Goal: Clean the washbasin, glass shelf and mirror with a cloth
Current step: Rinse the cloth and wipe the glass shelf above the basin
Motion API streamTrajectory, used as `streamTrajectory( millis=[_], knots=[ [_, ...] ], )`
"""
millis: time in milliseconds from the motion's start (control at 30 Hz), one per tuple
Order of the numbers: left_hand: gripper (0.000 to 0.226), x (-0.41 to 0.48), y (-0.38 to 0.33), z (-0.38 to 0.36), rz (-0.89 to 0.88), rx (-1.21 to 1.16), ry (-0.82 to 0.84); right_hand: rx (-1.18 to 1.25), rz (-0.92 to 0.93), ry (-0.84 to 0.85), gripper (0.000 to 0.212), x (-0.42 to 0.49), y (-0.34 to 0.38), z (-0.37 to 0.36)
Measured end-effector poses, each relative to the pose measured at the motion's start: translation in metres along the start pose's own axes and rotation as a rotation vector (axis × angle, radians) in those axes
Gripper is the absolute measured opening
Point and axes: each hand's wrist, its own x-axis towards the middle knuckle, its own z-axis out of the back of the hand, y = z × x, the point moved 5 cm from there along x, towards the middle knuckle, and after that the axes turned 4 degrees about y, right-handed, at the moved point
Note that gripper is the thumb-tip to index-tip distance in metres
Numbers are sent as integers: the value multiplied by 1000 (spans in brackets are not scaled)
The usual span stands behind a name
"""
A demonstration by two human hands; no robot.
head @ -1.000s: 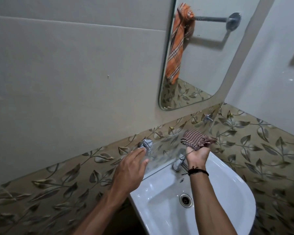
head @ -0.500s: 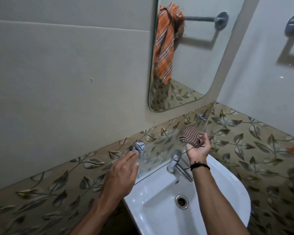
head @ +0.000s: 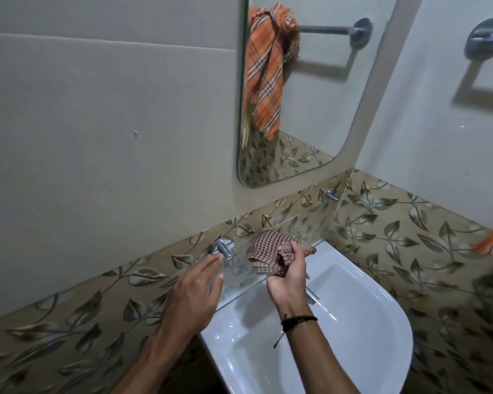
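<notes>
Gripping a crumpled brown-and-white checked cloth (head: pixel 271 247), the right hand (head: pixel 289 275) holds it on the clear glass shelf (head: pixel 305 223) above the white ceramic washbasin (head: pixel 367 322). The left hand (head: pixel 194 294), fingers straight and holding nothing, lies at the shelf's left end beside a chrome bracket (head: pixel 224 248).

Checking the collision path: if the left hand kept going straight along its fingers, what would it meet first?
Probably the chrome bracket, just ahead of the left hand's straight fingers, with the tiled wall behind it. Depth is unclear: they may be touching the glass shelf.
</notes>
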Motion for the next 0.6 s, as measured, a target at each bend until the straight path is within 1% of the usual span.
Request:
streamTrajectory(
  millis=[100, 133, 233, 267, 333, 400, 433, 533, 600],
  knots=[
    [50, -1, -1, 2, 8, 4, 3, -88, 51, -110, 15, 42, 41, 3],
    [50, -1, -2, 3, 10, 4, 5, -121, 93, -166, 16, 59, 60, 7],
    [51, -1, -5, 5, 14, 1, 23, -220, 202, -299, 42, 91, 114, 10],
    [52, -1, -6, 5, 14, 2, 35, -251, 239, -325, 47, 95, 127, 10],
    [53, -1, -7, 6, 20, 10, 48, -309, 321, -410, 48, 96, 137, 8],
    [52, -1, -8, 7, 20, 18, 40, -282, 376, -433, 41, 91, 128, 8],
    [52, -1, -8, 7, 21, 20, 34, -266, 372, -425, 35, 85, 115, 7],
    [49, -1, -6, 5, 22, 23, 33, -318, 355, -416, 21, 53, 56, 11],
    [43, 0, -4, 4, 20, 27, 23, -353, 381, -409, 19, 24, 11, 14]
  ],
)
